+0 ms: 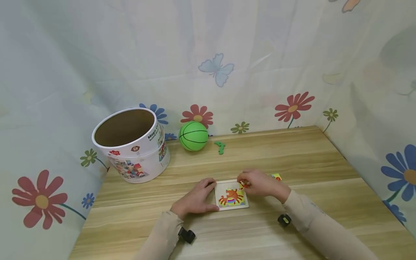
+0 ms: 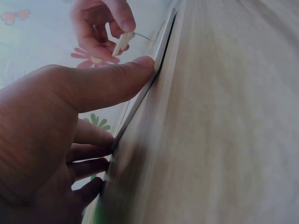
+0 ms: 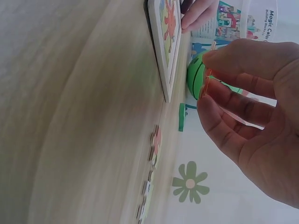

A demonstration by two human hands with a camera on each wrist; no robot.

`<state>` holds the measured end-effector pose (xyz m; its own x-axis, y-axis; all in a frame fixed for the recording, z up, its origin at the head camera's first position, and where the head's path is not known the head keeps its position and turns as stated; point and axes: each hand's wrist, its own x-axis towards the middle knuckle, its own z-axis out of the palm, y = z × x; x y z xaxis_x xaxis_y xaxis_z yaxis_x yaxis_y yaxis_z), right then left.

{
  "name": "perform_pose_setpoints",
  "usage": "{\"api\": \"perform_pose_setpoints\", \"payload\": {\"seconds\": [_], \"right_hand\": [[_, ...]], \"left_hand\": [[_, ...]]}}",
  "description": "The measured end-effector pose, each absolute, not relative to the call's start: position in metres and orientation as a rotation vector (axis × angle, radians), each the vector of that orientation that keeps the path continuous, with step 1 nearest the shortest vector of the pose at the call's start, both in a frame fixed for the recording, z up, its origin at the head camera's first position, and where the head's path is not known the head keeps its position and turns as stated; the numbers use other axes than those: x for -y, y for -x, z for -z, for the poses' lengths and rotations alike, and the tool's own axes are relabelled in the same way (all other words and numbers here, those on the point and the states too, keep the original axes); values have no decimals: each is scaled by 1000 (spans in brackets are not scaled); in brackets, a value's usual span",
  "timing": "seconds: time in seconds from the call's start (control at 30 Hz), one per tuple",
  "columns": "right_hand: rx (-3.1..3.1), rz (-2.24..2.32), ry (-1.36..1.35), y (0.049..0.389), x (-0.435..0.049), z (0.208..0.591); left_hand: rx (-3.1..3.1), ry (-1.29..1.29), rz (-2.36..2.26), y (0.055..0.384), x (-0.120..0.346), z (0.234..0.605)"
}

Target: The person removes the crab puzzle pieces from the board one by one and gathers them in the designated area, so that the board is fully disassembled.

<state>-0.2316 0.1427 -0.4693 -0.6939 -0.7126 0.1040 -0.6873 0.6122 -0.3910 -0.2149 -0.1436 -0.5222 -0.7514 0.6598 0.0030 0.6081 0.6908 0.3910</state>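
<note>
A small framed jigsaw board (image 1: 222,186) lies on the table, its lower part filled with a red-orange crab picture. My left hand (image 1: 198,198) holds the board's left side, thumb at the near corner and fingers at the far one; in the left wrist view the thumb (image 2: 135,70) rests on the frame edge. Over the board's upper right, my right hand (image 1: 258,183) pinches a jigsaw piece (image 1: 244,184) between thumb and fingers. The right wrist view shows that piece (image 3: 206,84) edge-on, raised above the table. Its printed face is mostly hidden.
More jigsaw pieces (image 3: 155,144) lie on the table to the right, partly behind my right hand in the head view. Farther back are a green ball (image 1: 193,136) and a small green curved toy (image 1: 220,147). A large round white tub (image 1: 143,157) stands back left.
</note>
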Motion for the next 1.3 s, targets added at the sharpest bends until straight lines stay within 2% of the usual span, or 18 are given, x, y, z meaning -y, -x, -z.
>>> {"api": "perform_pose_setpoints", "payload": {"seconds": [1.3], "right_hand": [[-2809,513,1136,225,-177,487]], "left_hand": [[-2773,-1079,-568,216,144,524]]}}
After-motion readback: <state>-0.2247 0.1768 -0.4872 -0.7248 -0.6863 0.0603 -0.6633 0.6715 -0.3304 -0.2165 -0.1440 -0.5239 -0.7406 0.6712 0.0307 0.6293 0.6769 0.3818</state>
